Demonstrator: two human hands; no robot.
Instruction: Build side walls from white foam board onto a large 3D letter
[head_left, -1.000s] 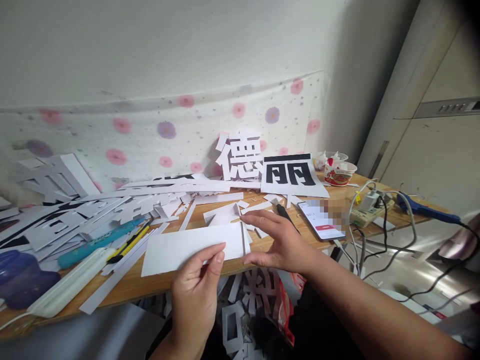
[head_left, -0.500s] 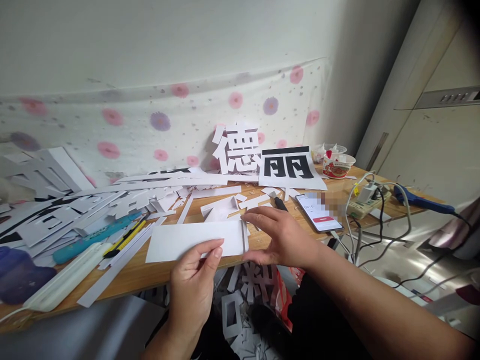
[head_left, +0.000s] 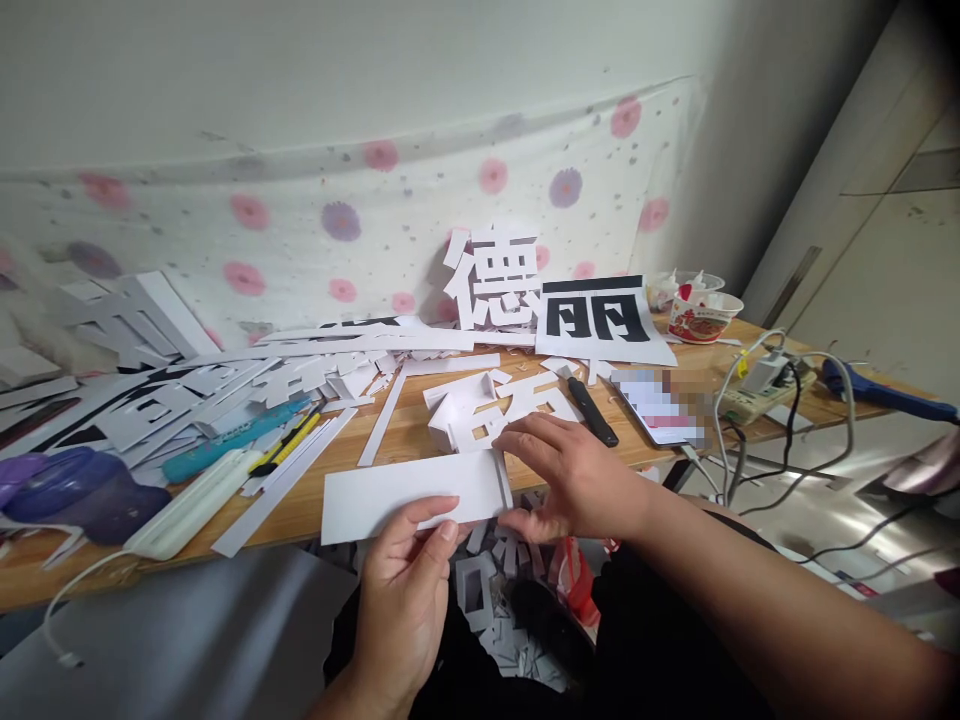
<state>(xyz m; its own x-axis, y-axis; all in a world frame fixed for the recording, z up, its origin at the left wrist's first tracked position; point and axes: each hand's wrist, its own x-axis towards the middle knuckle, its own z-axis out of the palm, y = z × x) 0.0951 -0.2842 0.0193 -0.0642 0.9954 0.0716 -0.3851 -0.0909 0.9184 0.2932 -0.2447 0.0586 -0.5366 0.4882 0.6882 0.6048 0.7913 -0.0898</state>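
Observation:
My left hand [head_left: 412, 590] is closed on the lower edge of a flat white rectangular board [head_left: 367, 500], thumb in front. The board is raised at the table's front edge. A narrow white strip [head_left: 505, 482] stands along its right end. My right hand [head_left: 581, 485] spans that end, fingertips at the top corner and thumb at the bottom, gripping the strip against the board. Just behind lies a partly built white character piece [head_left: 457, 400] with raised sides. A black-handled knife [head_left: 592, 408] rests to its right.
White offcuts [head_left: 330, 380] are heaped at left, near a yellow cutter [head_left: 289, 440], a teal tool [head_left: 225, 440] and a white lamp-like bar [head_left: 191, 505]. At right are a phone [head_left: 652, 400], a power strip [head_left: 757, 390] with cables and a paper bowl [head_left: 705, 318]. A white character [head_left: 495, 280] leans at the back.
The view has shifted, so the table's things appear farther right. Both hands keep their hold on the board and strip, now lower against the table, leaving more of the character piece and knife visible.

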